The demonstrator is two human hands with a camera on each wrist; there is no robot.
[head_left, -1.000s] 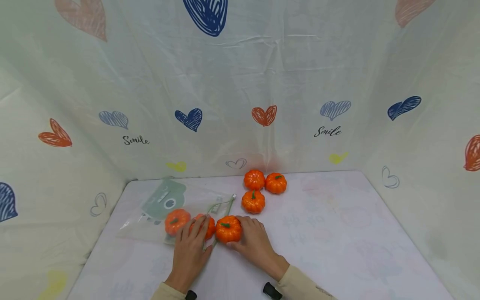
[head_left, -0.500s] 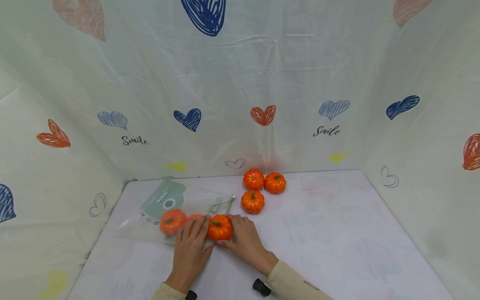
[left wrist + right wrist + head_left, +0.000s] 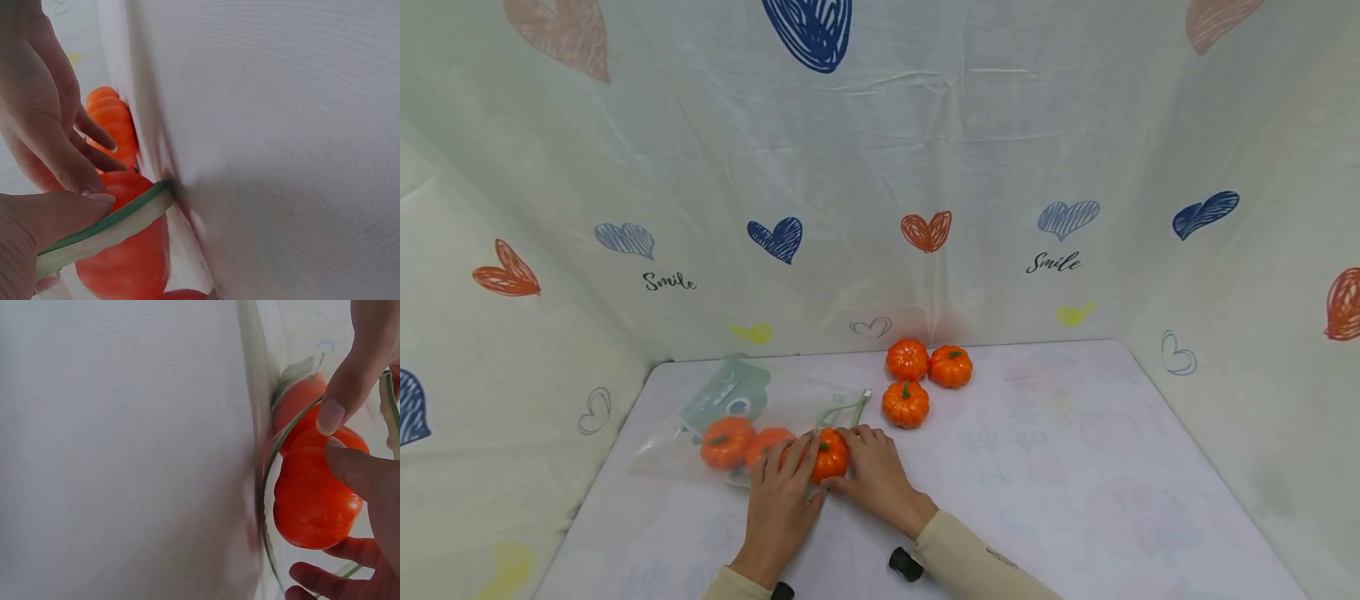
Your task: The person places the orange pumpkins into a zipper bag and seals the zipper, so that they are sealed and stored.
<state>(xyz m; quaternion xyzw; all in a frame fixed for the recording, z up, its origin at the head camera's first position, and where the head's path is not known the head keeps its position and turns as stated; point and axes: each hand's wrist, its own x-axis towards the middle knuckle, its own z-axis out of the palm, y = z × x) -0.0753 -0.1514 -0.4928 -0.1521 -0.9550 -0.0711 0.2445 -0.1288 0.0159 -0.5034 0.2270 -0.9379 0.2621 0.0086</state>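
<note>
My right hand (image 3: 877,477) holds a small orange toy pumpkin (image 3: 831,458) at the mouth of a clear zip bag (image 3: 820,392); thumb and fingers lie on opposite sides of it. In the right wrist view the bag's green-edged opening (image 3: 270,469) loops around this pumpkin (image 3: 312,497). My left hand (image 3: 782,500) grips the bag's mouth, its fingers over the top layer. The thumb (image 3: 69,215) lies along the green and white zip strip (image 3: 119,228) in the left wrist view. Inside the bag sit two pumpkins, a left one (image 3: 727,443) and one (image 3: 767,444) partly under my left fingers.
Three more pumpkins stand together at the table's back edge: one at left (image 3: 907,359), one at right (image 3: 951,367) and one in front (image 3: 906,405). A zip slider (image 3: 867,394) sticks out at the bag's far corner. A heart-printed curtain (image 3: 1000,167) rises behind the white table (image 3: 1075,467).
My right hand has pushed its pumpkin leftward into the bag's mouth. The two pumpkins inside have shifted left, deeper into the bag. My left hand has stayed put.
</note>
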